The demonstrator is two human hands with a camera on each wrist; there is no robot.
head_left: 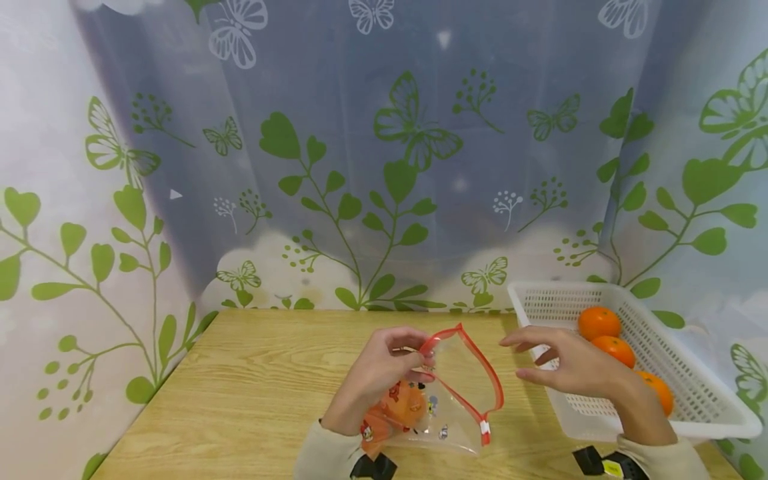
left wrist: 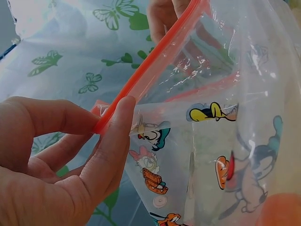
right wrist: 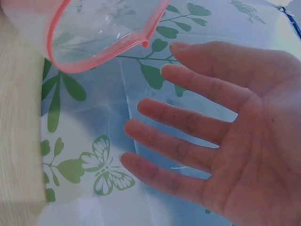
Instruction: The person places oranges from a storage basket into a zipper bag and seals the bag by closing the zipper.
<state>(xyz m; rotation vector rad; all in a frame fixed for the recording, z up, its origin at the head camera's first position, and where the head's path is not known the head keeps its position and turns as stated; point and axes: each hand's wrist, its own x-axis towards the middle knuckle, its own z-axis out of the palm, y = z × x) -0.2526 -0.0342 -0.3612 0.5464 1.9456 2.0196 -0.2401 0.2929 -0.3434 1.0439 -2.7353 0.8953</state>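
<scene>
My left hand (head_left: 387,363) pinches the red zip edge of a clear zip bag (head_left: 459,400) between thumb and fingers. Cartoon figures are printed on the bag, and its mouth gapes toward the right. Orange fruit (head_left: 411,405) shows through the plastic at the bag's lower left, low on the table. A white-and-red slider sits at the near right corner of the zip. My right hand (head_left: 576,363) hovers right of the bag, fingers spread and holding nothing; the right wrist view shows its bare palm (right wrist: 263,141). In the head view it overlaps the left side of a white basket.
The white plastic basket (head_left: 708,383) stands at the right of the wooden table (head_left: 258,387). Three oranges (head_left: 600,323) show in it, partly covered by my right hand and forearm. A curtain with green leaves and butterflies (head_left: 336,167) hangs behind the table's back edge.
</scene>
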